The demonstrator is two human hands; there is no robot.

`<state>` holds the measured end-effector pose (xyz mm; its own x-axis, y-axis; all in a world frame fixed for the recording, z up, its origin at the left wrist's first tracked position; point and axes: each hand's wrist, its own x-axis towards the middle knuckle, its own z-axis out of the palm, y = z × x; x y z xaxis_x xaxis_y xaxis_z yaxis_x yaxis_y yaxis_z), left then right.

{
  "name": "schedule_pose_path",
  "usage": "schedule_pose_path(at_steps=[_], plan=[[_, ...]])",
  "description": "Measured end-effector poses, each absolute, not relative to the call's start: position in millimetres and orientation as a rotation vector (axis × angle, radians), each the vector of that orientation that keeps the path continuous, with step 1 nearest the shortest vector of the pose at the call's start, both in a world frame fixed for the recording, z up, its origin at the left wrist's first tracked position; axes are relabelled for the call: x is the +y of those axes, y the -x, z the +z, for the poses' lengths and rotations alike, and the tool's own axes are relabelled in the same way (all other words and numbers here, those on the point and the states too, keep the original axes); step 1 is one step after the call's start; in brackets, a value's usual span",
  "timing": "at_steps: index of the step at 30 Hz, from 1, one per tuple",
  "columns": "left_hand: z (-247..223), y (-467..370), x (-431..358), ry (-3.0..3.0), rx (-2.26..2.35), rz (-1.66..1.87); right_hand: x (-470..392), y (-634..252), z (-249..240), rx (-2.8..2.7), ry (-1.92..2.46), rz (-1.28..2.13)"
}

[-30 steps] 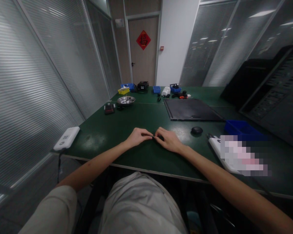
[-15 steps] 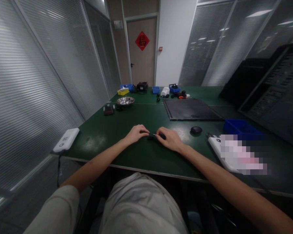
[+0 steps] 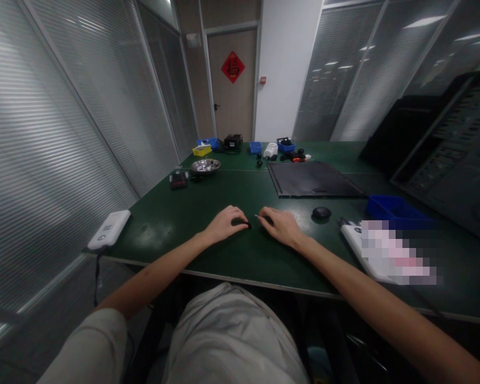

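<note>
Near the front middle of the green table (image 3: pixel 208 261), my left hand (image 3: pixel 226 224) has its thumb and fingers closed round a small black piece (image 3: pixel 249 225). To its right, my right hand (image 3: pixel 279 225) is pinched on a thin pale pointed item (image 3: pixel 256 216) whose tip sticks out leftward; the rest of it is hidden by the fingers. A small gap separates the two hands. A black rounded object (image 3: pixel 321 213) lies right of my right hand.
Behind lie a dark flat panel (image 3: pixel 314 180) and a metal dish (image 3: pixel 205 166). At right are a blue tray (image 3: pixel 398 210) and a white device (image 3: pixel 364 253); another white device (image 3: pixel 109 229) is at the left edge. Small bins stand at the back.
My hands have parted slightly. The small black piece now shows at my left fingertips, and the pale tip at my right fingers has come away from it.
</note>
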<state>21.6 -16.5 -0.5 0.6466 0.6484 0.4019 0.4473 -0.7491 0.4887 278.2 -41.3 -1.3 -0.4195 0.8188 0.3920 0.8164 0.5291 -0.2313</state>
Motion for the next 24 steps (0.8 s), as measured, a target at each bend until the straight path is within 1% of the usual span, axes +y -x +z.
schedule_pose_path(at_steps=[3,7,10,14,20,24], plan=[[-6,-21,-13,-2.497,0.951,0.82,-40,-281,-2,-2.303,1.336,0.02],[-6,-20,-10,-2.544,0.951,0.71,-40,-281,-1,-2.301,1.312,0.034],[-2,-3,2,-2.519,0.972,0.668,-40,-282,-1,-2.299,1.302,0.044],[5,67,31,-2.421,1.269,0.619,-38,-283,-3,-2.306,1.313,0.042],[6,209,56,-2.36,1.97,0.626,-36,-283,-6,-2.308,1.323,0.04],[-1,249,58,-2.248,2.196,0.592,-37,-284,-6,-2.304,1.32,0.047]])
